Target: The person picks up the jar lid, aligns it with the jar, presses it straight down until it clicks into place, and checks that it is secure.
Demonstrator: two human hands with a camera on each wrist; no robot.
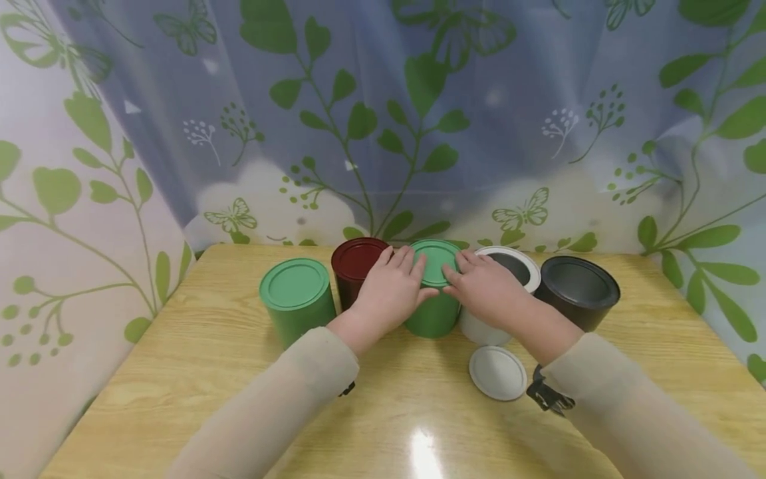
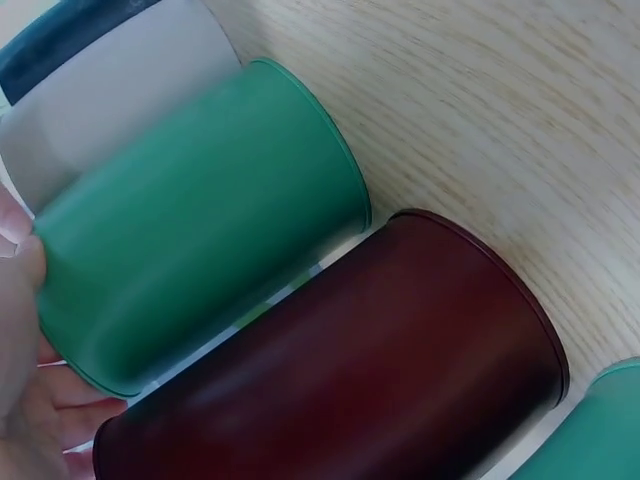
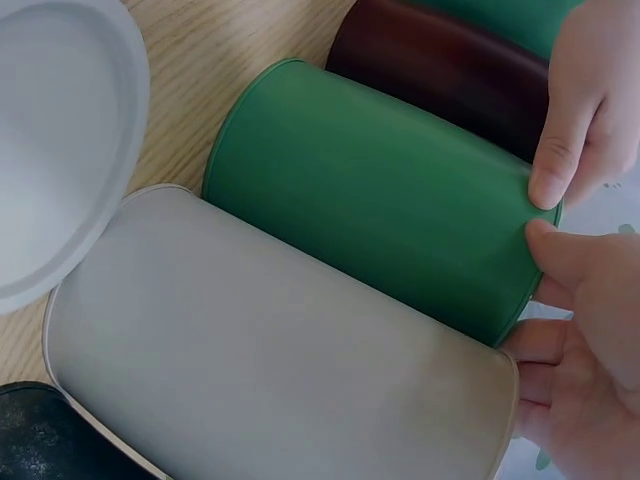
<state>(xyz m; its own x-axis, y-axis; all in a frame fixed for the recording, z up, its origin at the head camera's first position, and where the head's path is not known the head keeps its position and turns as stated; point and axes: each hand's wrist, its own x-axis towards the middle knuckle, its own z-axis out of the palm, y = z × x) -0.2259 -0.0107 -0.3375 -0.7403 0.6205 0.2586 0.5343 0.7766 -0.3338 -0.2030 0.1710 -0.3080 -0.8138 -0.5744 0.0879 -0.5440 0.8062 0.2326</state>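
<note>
Both hands are at the top of the middle green canister [image 1: 432, 319], which stands upright with its green lid [image 1: 439, 259] on. My left hand [image 1: 385, 286] holds the left side of the rim, its thumb on the front edge. Opposite it, my right hand [image 1: 487, 286] grips the right side of the rim. In the right wrist view both thumbs touch the canister's edge close together. A dark red canister [image 2: 340, 360] stands just left of the green one, and a white canister [image 3: 270, 340] with an uncovered top just right.
Farther left stands another lidded green canister [image 1: 296, 286]. A black canister [image 1: 579, 286] is at the right end of the row. The round white lid [image 1: 498, 374] lies on the wooden table [image 1: 371, 426] before the white canister. A patterned curtain [image 1: 371, 166] hangs behind.
</note>
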